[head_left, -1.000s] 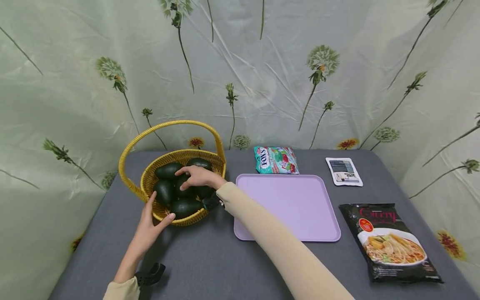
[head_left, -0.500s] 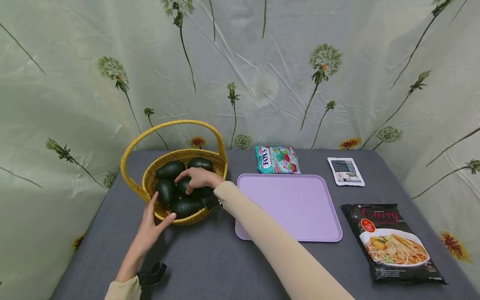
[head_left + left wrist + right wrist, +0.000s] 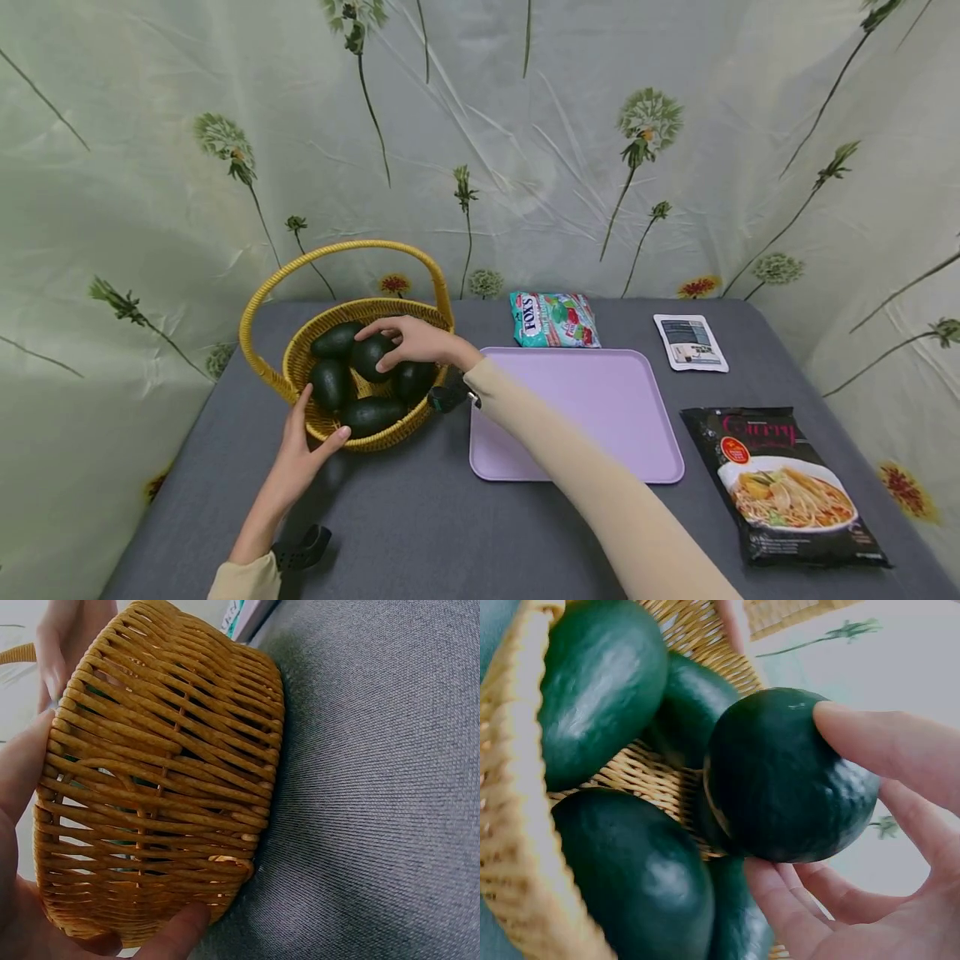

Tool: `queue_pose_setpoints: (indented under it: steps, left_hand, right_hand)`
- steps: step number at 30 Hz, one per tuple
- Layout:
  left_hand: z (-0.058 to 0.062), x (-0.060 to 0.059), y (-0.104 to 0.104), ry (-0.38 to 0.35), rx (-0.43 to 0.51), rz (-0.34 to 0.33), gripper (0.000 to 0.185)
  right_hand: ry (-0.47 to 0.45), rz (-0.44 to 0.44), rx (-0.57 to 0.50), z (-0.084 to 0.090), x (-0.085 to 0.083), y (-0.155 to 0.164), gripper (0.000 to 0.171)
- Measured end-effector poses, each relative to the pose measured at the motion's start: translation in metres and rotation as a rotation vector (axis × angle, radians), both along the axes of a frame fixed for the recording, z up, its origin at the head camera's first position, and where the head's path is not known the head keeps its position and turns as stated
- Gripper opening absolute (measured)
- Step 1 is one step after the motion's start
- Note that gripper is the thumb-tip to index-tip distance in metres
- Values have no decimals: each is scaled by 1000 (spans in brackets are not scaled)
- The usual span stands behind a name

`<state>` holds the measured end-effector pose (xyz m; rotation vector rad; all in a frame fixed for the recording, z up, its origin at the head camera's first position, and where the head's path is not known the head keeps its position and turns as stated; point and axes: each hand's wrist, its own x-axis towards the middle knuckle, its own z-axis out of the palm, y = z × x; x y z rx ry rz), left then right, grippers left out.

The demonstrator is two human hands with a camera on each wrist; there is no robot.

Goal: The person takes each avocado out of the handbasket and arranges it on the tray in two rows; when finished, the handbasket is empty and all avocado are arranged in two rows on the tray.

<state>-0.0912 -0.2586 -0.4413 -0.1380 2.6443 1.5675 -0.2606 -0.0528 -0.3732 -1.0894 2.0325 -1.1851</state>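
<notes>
Right hand [image 3: 422,340]: thumb and fingers pinch one avocado [image 3: 787,780]; this hand is the nearer one, in contact.
Avocado position: at the fingertips, left of the palm, within the span of the basket [image 3: 384,440].
Long axis: I cannot fix it from here; the outline appears almost round.
Other avocados [image 3: 371,416]: around and below the grip; contact with the pinched one cannot be told.
Left hand [image 3: 294,457]: left of the grip and nearer the person, fingers spread against the basket.
Tray [image 3: 592,408]: right of the grip, partly under the right sleeve [image 3: 577,467].
Change over half a second: right hand up and rightward, avocado raised, bare weave exposed beneath; left hand unmoved.
</notes>
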Motion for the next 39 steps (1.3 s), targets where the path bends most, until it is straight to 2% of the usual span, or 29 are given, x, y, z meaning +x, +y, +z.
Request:
queue_pose_setpoints:
  steps: [7,13,18,22,29,34,39]
  left_hand:
    - [0,0,0,-2,1,-1,93]
    - [0,0,0,4,8,-8,93]
    - [-2,0,-1,22,7,-15,94]
    - [-3,-1,-1,30,-2,-28,95]
    - [-3,-1,-2,32,3,-49,97]
    - [-3,-1,-1,35,11,-48,97]
    - [-3,0,0,47,10,-41,96]
  right_hand:
    - [-17,-16,-105,8,0,46,50]
    - [-70,-104,-162,2,3,99,52]
    - [-145,-210,-178,-12,10,138,53]
    - [-144,-285,-157,-30,14,160,54]
    - [-123,-388,-119,-61,18,176,53]
    - [-114,-411,-101,-70,21,175,54]
    - [-93,-388,-99,-72,23,173,56]
